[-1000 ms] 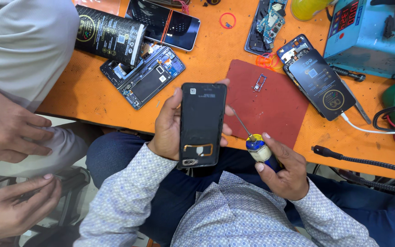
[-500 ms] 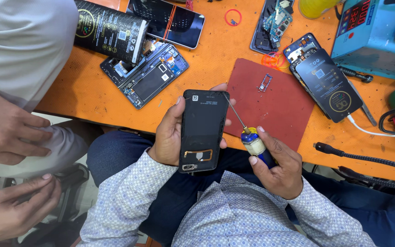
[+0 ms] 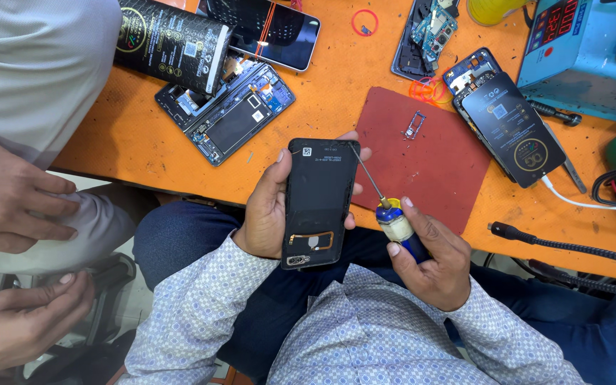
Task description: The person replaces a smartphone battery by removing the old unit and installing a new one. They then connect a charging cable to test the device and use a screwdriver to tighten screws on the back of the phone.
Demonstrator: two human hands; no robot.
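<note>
The left hand [image 3: 265, 214] grips a black phone [image 3: 319, 203] by its sides, held over the lap just off the desk's [image 3: 144, 135] near edge. The right hand [image 3: 429, 257] is closed on a screwdriver [image 3: 386, 210], its tip touching the phone's upper right edge. With the phone unsupported, the tip could slip and gouge the back or jab the left fingers [image 3: 354, 187]; a freed screw would likely drop into the lap.
</note>
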